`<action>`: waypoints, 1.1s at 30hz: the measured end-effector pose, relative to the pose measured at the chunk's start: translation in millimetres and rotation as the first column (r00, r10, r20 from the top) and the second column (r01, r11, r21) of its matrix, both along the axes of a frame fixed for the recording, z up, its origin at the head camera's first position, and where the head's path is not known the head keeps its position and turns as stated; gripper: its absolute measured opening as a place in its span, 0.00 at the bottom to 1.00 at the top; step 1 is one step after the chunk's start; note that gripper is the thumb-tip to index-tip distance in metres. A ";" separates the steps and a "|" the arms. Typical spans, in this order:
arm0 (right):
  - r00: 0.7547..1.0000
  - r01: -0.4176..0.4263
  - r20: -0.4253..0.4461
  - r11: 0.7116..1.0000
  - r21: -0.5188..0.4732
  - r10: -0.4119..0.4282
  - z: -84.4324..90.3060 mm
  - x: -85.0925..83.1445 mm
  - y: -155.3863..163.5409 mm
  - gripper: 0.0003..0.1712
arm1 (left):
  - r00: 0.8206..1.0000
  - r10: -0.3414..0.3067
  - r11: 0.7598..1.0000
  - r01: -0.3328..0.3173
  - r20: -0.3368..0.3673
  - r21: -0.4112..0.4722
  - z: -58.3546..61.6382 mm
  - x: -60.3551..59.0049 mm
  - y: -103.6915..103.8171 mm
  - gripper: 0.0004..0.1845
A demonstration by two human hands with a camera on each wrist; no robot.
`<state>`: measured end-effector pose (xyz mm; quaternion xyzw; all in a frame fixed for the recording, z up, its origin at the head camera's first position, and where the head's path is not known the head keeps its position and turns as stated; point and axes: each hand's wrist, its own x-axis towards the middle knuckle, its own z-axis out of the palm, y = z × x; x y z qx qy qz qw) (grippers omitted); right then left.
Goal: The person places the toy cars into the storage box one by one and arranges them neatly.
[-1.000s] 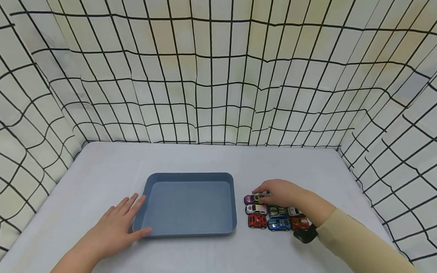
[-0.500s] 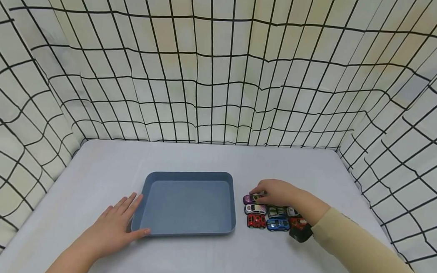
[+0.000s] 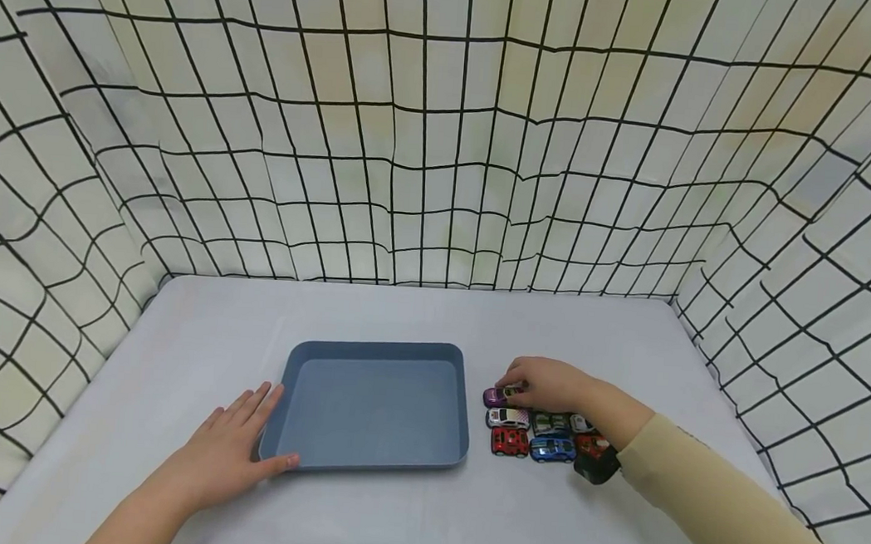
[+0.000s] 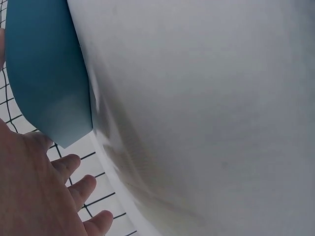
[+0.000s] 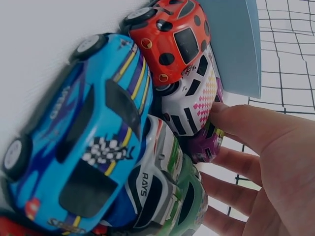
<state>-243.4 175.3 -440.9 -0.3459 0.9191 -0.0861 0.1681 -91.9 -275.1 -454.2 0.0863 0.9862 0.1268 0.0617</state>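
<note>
A purple toy car (image 3: 493,398) lies at three o'clock from a blue-grey tray (image 3: 375,410), its long axis running nine to three. The right hand (image 3: 551,383) is nearer, its thumb and fingers pinching the car at the hand's nine o'clock. Well apart, the left hand (image 3: 222,460) spreads straight fingers at the tray's eight o'clock, touching the rim. The tray is smooth, shallow, round-cornered; other toy cars (image 3: 549,423), glossy and curved, crowd four to six o'clock on white cloth (image 3: 420,521).
</note>
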 end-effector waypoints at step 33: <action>0.976 0.177 0.157 0.966 -0.188 -0.148 12.3 -10.3 7.2 0.19 | 1.000 0.006 1.000 -0.006 -0.018 0.011 -1.8 -0.1 -0.7 0.61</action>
